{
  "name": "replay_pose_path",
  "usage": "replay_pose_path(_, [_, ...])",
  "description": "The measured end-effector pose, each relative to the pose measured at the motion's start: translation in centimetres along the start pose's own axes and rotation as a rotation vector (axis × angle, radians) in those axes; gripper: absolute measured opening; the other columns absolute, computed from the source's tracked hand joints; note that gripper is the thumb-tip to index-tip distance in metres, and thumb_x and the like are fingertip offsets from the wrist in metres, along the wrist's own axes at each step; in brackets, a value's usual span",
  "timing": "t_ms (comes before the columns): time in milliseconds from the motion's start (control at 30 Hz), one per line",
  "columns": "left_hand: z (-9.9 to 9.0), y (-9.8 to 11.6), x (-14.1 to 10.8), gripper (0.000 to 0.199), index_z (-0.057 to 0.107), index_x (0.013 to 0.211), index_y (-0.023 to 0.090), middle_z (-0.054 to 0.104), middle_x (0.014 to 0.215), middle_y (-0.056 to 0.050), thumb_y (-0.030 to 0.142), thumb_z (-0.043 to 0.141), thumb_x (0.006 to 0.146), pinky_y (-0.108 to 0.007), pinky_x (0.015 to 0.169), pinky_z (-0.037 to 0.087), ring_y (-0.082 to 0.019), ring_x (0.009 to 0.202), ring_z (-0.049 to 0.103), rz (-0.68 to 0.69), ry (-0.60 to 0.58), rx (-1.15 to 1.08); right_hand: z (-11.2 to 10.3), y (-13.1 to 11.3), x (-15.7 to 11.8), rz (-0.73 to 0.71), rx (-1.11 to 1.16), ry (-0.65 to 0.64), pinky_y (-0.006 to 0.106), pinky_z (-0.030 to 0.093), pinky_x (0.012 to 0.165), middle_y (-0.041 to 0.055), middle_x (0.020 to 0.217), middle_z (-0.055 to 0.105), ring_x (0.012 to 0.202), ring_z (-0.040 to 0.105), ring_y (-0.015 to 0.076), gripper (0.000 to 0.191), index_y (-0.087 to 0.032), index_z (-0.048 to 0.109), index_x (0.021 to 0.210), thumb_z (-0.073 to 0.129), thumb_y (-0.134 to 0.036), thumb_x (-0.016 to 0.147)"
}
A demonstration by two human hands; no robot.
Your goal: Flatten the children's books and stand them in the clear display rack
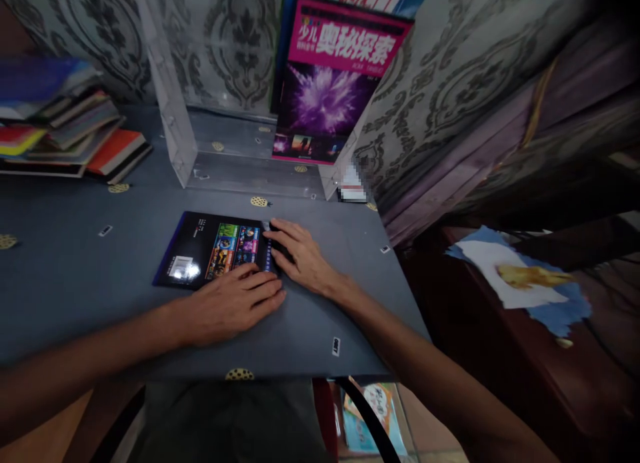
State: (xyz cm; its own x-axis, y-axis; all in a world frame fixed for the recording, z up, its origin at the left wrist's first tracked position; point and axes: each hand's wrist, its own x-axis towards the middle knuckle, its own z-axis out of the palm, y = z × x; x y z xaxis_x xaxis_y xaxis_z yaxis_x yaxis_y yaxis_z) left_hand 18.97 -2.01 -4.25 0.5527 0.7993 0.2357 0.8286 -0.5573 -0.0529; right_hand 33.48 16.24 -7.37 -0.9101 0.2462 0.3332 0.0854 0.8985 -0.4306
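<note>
A dark book [200, 249] lies flat on the grey-blue table [320, 329], with small colourful pictures and a white barcode label facing up. Across its near right edge rests my left hand [233, 303], palm down, fingers extended and slightly apart. My right hand [303, 257] touches the book's right end, its fingers spread and a little bent. Neither hand is gripped round anything. Behind the book stands a clear plastic rack [250, 173]. A book with a pink and purple cover [327, 83] stands upright at the rack's right side.
Stacked books [80, 129] occupy the table's back left. A small pixelated object [353, 184] sits by the rack's right foot. Right of the table, papers [500, 269] lie on a dark red surface. More books [375, 416] are below the table's front edge.
</note>
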Motion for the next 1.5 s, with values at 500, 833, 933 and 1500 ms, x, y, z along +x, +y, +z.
replay_pose_path(500, [-2.0, -2.1, -6.7, 0.056, 0.061, 0.131, 0.028, 0.061, 0.147, -0.005, 0.002, 0.057, 0.081, -0.048, 0.126, 0.025, -0.024, 0.145, 0.045, -0.085, 0.002, -0.183, -1.1, -7.2, -6.9, 0.133, -0.119, 0.114, 0.048, 0.06, 0.087, 0.0158, 0.116, 0.062, 0.105, 0.062, 0.0282, 0.03, -0.017, 0.062, 0.126, 0.052, -0.019, 0.098])
replay_pose_path(833, [-1.2, -7.7, -6.1, 0.032, 0.064, 0.125, 0.024, 0.068, 0.13, -0.008, 0.023, 0.04, 0.103, -0.045, 0.105, 0.05, -0.024, 0.123, 0.06, -0.445, 0.147, -0.271, -2.1, -7.2, -1.0, 0.103, -0.109, -0.05, 0.046, 0.059, 0.086, 0.0127, 0.104, 0.072, 0.097, 0.066, 0.0268, 0.027, -0.016, 0.07, 0.115, 0.047, -0.024, 0.103])
replay_pose_path(933, [-0.4, -9.1, -5.0, 0.033, 0.062, 0.124, 0.018, 0.065, 0.132, -0.013, 0.032, 0.039, 0.104, -0.05, 0.103, 0.05, -0.028, 0.121, 0.06, -0.625, 0.169, -0.156, -0.6, -6.0, 3.4, -0.01, -0.084, -0.103, 0.049, 0.05, 0.111, 0.0172, 0.141, 0.062, 0.13, 0.058, 0.028, 0.035, -0.014, 0.062, 0.134, 0.049, -0.025, 0.104])
replay_pose_path(1500, [1.8, -9.6, -4.4, 0.037, 0.059, 0.127, 0.015, 0.062, 0.141, -0.018, 0.03, 0.034, 0.104, -0.053, 0.105, 0.046, -0.031, 0.122, 0.06, -0.724, 0.092, 0.055, 3.2, -2.1, 7.0, 0.197, -0.133, -0.083, 0.056, 0.026, 0.128, 0.0213, 0.164, 0.038, 0.157, 0.029, 0.0316, 0.058, -0.009, 0.047, 0.152, 0.044, -0.044, 0.105])
